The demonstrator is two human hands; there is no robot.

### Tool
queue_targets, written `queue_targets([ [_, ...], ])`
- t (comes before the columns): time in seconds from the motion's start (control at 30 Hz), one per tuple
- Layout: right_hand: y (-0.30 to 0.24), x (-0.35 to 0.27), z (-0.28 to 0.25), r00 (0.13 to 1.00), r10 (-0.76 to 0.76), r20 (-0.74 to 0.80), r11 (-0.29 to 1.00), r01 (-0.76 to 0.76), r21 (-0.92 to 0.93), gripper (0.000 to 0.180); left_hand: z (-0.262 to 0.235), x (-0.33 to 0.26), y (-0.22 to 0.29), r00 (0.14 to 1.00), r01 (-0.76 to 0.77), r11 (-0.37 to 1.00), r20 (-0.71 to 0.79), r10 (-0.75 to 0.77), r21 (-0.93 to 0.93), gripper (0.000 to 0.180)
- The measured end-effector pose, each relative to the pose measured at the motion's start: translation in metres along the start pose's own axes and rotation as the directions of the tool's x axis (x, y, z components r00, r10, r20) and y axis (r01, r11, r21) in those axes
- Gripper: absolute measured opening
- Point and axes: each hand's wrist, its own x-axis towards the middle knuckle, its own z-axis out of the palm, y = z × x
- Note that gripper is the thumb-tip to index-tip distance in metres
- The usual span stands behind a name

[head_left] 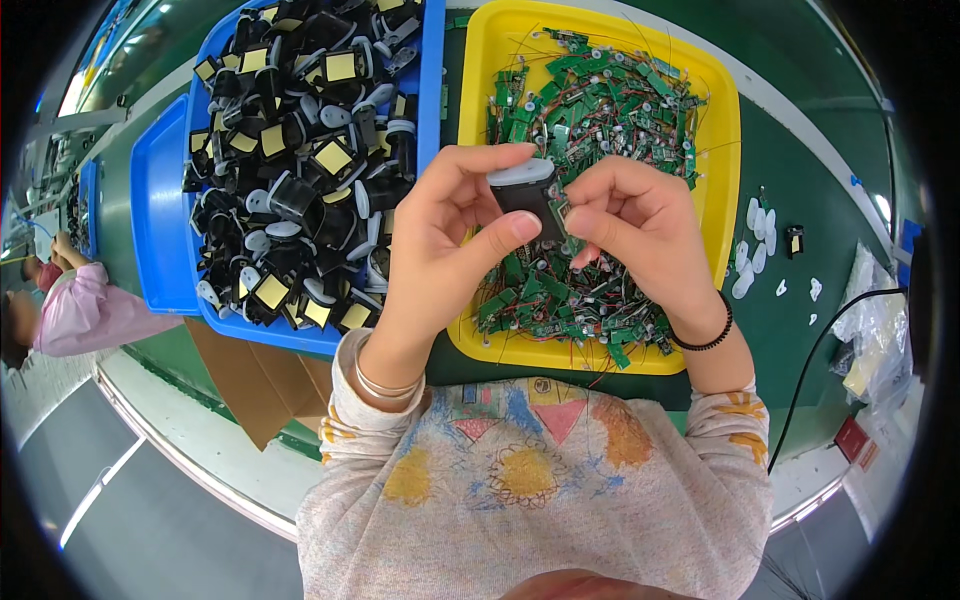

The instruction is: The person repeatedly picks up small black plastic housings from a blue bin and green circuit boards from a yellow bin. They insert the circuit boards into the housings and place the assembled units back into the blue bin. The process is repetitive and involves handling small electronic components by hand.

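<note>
Above the yellow tray (pixel 726 160), my left hand (pixel 432 222) grips a small black plastic casing (pixel 532 206) topped by a light grey cap (pixel 522 173). The left thumb presses its front face and the fingers wrap the top and back. At the casing's right edge, my right hand (pixel 645 230) pinches a small green circuit board (pixel 558 206) between thumb and fingers. How far the board sits inside the casing is hidden. Beneath both hands, the tray holds a heap of green circuit boards (pixel 620 95) with thin wires.
A blue tray (pixel 431 85) at the left is piled with black casings (pixel 290 200), some with cream pads. Loose grey oval caps (pixel 758 250) and one black casing (pixel 795 242) lie right. Beyond are a clear plastic bag (pixel 870 325) and black cable (pixel 805 370). Another person (pixel 105 310) sits far left.
</note>
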Motion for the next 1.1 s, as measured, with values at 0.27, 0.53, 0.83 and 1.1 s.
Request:
queue_targets([
  [0.27,0.006,-0.001,0.003,0.993,-0.115,-0.028,0.989,0.117,0.092,0.013,0.003,-0.001,0.003,0.996,0.084,0.985,-0.027,-0.089,-0.153,0.039],
  [0.53,0.008,-0.001,0.003,0.981,-0.192,-0.037,0.977,0.194,0.089,0.015,0.003,-0.002,0.002,1.000,0.029,0.992,-0.008,-0.030,-0.123,0.040],
  [0.83,0.010,-0.002,0.005,0.980,-0.198,-0.025,0.967,0.199,0.160,0.016,0.006,-0.002,-0.003,0.996,0.083,0.954,0.045,-0.073,-0.289,0.041],
  [1.1,0.008,-0.003,0.004,0.980,-0.200,-0.010,0.966,0.199,0.165,0.017,0.008,-0.003,0.000,1.000,0.002,0.992,0.017,0.000,-0.123,0.041],
])
